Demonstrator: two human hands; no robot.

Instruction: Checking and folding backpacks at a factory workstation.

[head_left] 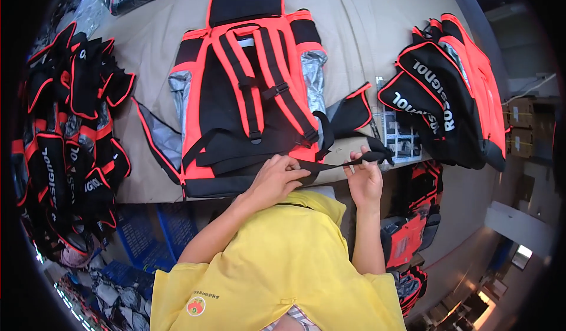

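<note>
While lying flat with harness upward, backpack (218, 107): rests in the middle of the bench (377, 12), with black lid toward the far side and base along the near edge; shows black panels, bright orange-red trim and silvery side pockets.
Shoulder straps (274, 89): run from far to near over the back panel, in black and orange-red, with dark buckles.
Left hand (274, 180): lies at the near edge of the backpack, with fingers bent and close together at a black strap (336, 166); cannot tell whether gripping or only touching.
Right hand (367, 180): pinches the same strap between thumb and fingers, just right of the backpack, with palm turned partly up.
Black strap: stretches between both hands, then continues right into a dark bunch.
Left side: holds a heap of black and orange-red bags (53, 154), with blue crates (141, 231) below bench level.
Right side: carries more bags (448, 89) on the bench, beside a clear gridded sheet (404, 133).
</note>
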